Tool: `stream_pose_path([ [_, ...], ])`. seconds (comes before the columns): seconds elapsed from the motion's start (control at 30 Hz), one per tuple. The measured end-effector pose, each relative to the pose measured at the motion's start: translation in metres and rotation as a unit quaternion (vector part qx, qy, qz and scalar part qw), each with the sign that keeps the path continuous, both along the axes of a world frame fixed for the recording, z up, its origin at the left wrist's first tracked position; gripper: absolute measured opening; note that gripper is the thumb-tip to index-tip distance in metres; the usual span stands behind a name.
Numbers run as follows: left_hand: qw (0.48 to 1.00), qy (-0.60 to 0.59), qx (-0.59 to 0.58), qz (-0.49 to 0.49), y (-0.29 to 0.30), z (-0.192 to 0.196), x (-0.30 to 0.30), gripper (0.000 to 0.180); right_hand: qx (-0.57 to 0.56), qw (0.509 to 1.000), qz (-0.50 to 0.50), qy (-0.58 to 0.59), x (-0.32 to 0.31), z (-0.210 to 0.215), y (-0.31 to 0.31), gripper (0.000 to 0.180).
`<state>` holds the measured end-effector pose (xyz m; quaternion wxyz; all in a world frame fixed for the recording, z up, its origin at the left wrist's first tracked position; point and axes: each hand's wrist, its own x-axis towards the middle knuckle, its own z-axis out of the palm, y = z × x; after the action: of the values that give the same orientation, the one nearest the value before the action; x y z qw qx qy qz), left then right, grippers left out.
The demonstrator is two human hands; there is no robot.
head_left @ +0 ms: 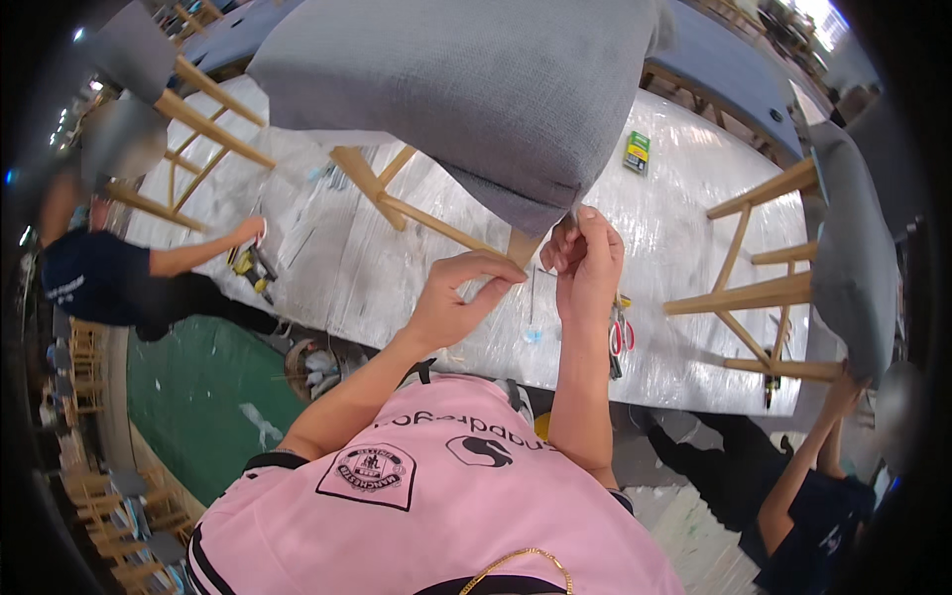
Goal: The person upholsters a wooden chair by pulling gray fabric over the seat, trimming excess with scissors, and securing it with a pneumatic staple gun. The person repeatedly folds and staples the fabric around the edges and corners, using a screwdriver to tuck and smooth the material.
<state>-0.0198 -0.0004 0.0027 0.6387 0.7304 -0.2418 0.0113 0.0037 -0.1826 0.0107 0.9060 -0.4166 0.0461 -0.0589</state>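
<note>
We see the grey upholstered chair (476, 89) lying tilted on the plastic-covered counter (684, 208), its pale wooden legs (416, 203) pointing toward the viewer. The lower corner of the seat fabric hangs just above both hands.

Left hand (451, 302): thumb and forefinger pinched together in a narrow grip just beside the end of 1 wooden leg; what sits between the fingertips is too small to tell.

Right hand (587, 263): fingers curled shut at the fabric corner, touching it; the grip pinches the fabric edge or a thread there, we cannot tell which. A thin line hangs down between the 2 hands toward the counter.

On the counter, just right of the right forearm, lie red-handled scissors (620, 337). A small green pack (636, 152) lies well apart, near the far edge.

Other chairs: 1 at the left (149, 89), 1 at the right (843, 258), both grey with wooden legs. A person in dark clothing at the left rests a hand (248, 231) on the counter near a yellow tool (253, 266). A second person at lower right reaches an arm (823, 426) up to the right chair.
</note>
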Motion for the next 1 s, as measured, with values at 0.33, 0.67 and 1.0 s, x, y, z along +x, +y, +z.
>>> stream_pose_path([
  [0.33, 0.967, 0.152, -0.137, -0.151, -0.002, 0.025, 0.047, 0.034, -0.175, 0.968, -0.182, 0.009, 0.008, 0.024, 0.028, 0.051],
  [0.67, 0.99, 0.091, -0.062, -0.093, -0.021, -0.003, 0.052, 0.045, -0.222, 0.942, -0.251, 0.03, 0.001, -0.003, 0.043, 0.047],
  [1.0, 0.973, 0.119, 0.197, -0.004, 0.086, -0.142, 0.023, 0.022, -0.152, 0.94, -0.133, 0.276, -0.053, -0.221, -0.029, 0.026],
])
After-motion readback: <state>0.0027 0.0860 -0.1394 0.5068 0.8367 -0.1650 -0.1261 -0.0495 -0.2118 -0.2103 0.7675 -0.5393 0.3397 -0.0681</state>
